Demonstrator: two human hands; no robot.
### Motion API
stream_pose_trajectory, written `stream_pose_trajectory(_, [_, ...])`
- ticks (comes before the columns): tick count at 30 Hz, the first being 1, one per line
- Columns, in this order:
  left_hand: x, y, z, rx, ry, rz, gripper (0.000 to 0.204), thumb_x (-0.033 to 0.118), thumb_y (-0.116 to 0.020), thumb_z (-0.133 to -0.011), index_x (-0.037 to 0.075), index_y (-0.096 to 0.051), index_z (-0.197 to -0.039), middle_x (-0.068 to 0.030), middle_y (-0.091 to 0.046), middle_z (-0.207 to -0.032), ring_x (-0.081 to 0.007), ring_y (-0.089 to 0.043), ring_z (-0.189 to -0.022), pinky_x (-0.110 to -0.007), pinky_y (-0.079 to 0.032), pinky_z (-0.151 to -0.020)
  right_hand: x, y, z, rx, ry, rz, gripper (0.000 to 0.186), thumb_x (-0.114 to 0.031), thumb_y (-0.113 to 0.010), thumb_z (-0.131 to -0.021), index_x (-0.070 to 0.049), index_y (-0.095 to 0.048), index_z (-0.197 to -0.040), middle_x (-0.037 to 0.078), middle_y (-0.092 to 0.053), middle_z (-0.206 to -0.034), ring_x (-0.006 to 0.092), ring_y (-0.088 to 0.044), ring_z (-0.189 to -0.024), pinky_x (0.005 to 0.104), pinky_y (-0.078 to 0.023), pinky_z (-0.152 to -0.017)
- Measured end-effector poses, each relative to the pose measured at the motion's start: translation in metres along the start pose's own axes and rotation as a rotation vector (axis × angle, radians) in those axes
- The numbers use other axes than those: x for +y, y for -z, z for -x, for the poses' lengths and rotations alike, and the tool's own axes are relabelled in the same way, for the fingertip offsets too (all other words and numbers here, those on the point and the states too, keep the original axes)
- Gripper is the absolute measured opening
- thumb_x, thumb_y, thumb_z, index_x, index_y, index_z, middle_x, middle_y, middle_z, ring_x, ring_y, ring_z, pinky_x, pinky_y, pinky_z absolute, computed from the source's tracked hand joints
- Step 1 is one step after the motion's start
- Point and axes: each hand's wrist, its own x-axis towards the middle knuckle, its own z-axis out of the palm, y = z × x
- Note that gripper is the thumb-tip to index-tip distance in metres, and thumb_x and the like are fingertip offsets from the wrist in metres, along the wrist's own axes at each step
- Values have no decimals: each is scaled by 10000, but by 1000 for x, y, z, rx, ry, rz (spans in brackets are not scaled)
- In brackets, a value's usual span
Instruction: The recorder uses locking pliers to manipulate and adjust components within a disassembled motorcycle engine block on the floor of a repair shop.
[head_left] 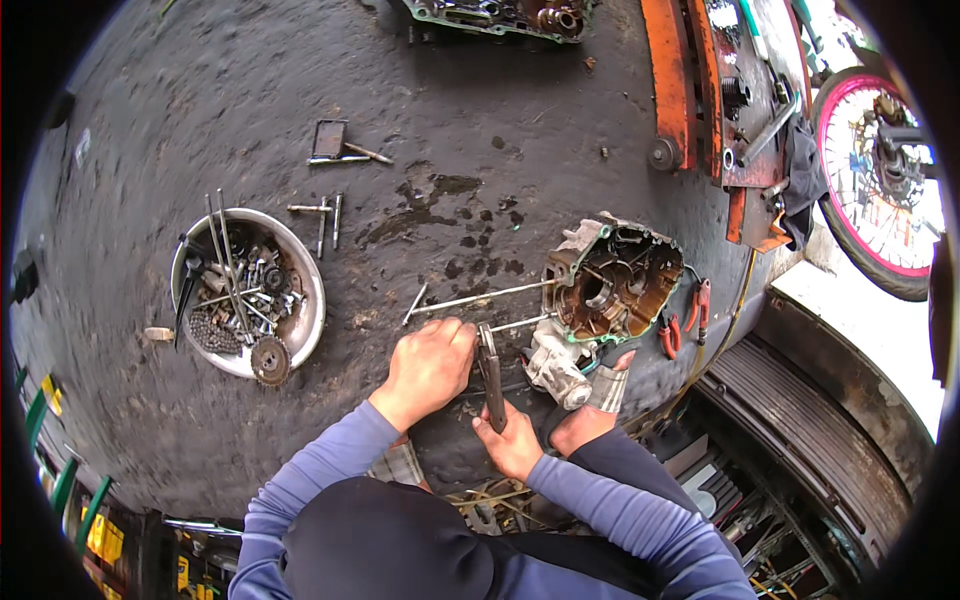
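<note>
Engine casing (630, 285) on dark ground (450, 120) beyond right hand (512, 442), rod (522, 323) jutting left; pliers (492, 378) at rod's end, that hand closed round handles; left hand (432, 365) curled beside pliers' head, cannot tell its grip; bowl (314, 320) farther left

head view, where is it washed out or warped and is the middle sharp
Head view: the ground below the pink-rimmed wheel is washed out; fisheye curving shows toward the black border; nearer the middle, engine casing and right hand look fairly sharp.

The dark floor (480, 120) carries a bowl (317, 312), engine casing (612, 290) and pliers (671, 338).
</note>
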Motion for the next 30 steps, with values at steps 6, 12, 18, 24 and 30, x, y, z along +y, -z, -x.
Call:
stream_pose_trajectory(6, [-4,2,5,11,-21,10,126,88,-657,-787,30,-586,-873,-98,-557,-741,-292,-611,-678,-392,-506,-560,-77,52,15,-406,-694,-545,162,-129,-617,-870,-76,-493,-780,-6,-443,-589,129,-454,-518,340,-410,-478])
stream_pose_trajectory(12, [-7,4,4,-41,-16,11,107,117,-625,-825,43,-549,-809,-109,-561,-724,-302,-628,-691,-405,-513,-572,-164,118,-31,-531,-842,-73,221,-207,-580,-861,-31,-562,-728,66,-515,-638,191,-553,-563,368,-439,-492])
stream_pose_trajectory(18, [-2,3,5,-33,14,-8,82,110,-606,-782,42,-564,-798,-121,-589,-743,-301,-649,-724,-402,-536,-636,-168,110,-9,-649,-121,730,302,-223,-567,-862,74,-617,-855,257,-659,-877,248,-692,-818,370,-532,-701])
stream_pose_trajectory(24, [2,11,5,-65,11,-25,78,112,-600,-791,36,-581,-797,-128,-609,-749,-303,-657,-736,-411,-537,-654,-102,95,-17,-463,-619,-14,383,3,-565,-829,-22,-496,-1205,56,-548,-755,180,-563,-516,365,-533,-450])
stream_pose_trajectory(30, [-6,10,3,-159,17,27,148,139,-645,-811,21,-583,-875,-136,-603,-804,-333,-643,-783,-436,-526,-697,-58,56,-14,-441,-563,-226,552,52,-556,-756,-37,-467,-1294,45,-546,-805,153,-559,-561,340,-541,-499])
